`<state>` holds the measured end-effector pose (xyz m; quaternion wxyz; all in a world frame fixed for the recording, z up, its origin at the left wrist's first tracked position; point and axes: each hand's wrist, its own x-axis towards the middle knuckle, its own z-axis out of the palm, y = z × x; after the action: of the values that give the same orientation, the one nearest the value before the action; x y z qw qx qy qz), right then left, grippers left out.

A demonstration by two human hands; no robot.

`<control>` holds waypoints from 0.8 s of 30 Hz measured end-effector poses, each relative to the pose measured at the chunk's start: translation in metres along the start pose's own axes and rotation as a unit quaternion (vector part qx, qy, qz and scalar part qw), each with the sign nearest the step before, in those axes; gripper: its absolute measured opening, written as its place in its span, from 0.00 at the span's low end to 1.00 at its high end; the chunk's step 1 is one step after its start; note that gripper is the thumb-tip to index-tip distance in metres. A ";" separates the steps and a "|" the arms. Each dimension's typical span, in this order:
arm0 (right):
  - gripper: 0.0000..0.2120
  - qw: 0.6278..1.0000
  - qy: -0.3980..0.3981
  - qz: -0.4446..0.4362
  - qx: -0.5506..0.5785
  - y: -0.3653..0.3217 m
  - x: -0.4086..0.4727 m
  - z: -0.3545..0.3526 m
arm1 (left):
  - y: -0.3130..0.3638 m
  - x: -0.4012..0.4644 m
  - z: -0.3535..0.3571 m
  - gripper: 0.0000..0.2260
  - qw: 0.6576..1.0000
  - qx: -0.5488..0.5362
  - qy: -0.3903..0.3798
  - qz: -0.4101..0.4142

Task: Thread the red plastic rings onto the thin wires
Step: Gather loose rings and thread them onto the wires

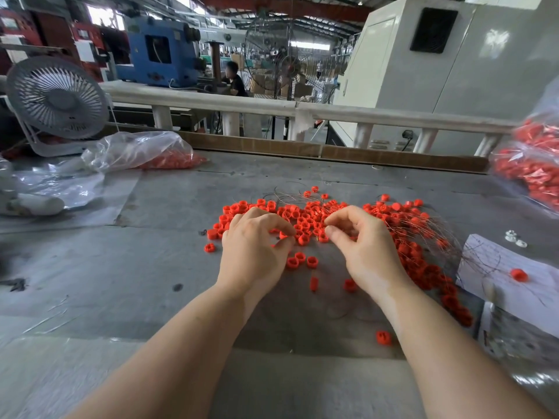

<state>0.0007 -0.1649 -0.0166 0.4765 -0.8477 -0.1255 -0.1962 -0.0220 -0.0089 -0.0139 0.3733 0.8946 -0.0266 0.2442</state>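
Both hands sit low over the heap of red plastic rings [305, 219] in the middle of the grey worktable [121, 267], close together, presumably so ring and wire can meet between the fingertips.

Going from the left: a white desk fan [56, 96] stands at the far left edge, and beside it a clear bag of red rings [142, 152] lies slumped open, a reserve stock as I judge it. My left hand [257, 246] has thumb and forefinger curled toward each other at the near edge of the heap; I read it as pinching a single ring, though the ring itself is mostly hidden. My right hand [360, 243] is curled too, fingertips drawn together just beside the left; it may be pinching a wire end, but the wire is too thin for me to tell.

Right of that, the thin wires [429, 228] fan across the rings, many already threaded and trailing toward the near right. A sheet of paper [499, 267] carries one stray ring, and a second full bag [535, 164] sits at the far right.
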 end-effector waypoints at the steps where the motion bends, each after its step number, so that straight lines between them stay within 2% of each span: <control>1: 0.10 0.999 0.013 0.012 0.031 0.000 0.001 -0.001 | 0.000 0.000 0.000 0.02 1.000 -0.001 -0.001 0.000; 6: 0.12 0.978 0.070 0.081 0.177 0.002 0.005 -0.009 | -0.001 0.000 0.000 0.02 1.000 -0.006 -0.004 -0.003; 10: 0.11 0.938 0.143 0.120 0.292 0.004 0.009 -0.016 | -0.002 0.000 0.001 0.02 1.000 -0.002 -0.008 0.000; 12: 0.11 0.913 0.181 0.128 0.341 0.006 0.012 -0.019 | -0.003 -0.001 0.002 0.02 1.000 -0.004 -0.010 0.006; 15: 0.11 0.896 0.219 0.119 0.368 0.007 0.015 -0.023 | -0.001 -0.002 0.002 0.02 0.999 -0.013 -0.025 0.027; 20: 0.12 0.890 0.256 0.111 0.360 0.008 0.017 -0.025 | 0.005 -0.008 0.002 0.10 0.980 0.003 -0.148 0.135; 24: 0.15 0.889 0.263 0.125 0.353 0.010 0.019 -0.027 | 0.003 -0.009 0.001 0.13 0.956 0.047 -0.239 0.166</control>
<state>0.0154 -0.1924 -0.0029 0.7806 -0.5494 0.0501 -0.2939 -0.0307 -0.0133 -0.0165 0.2682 0.9263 -0.2514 0.0830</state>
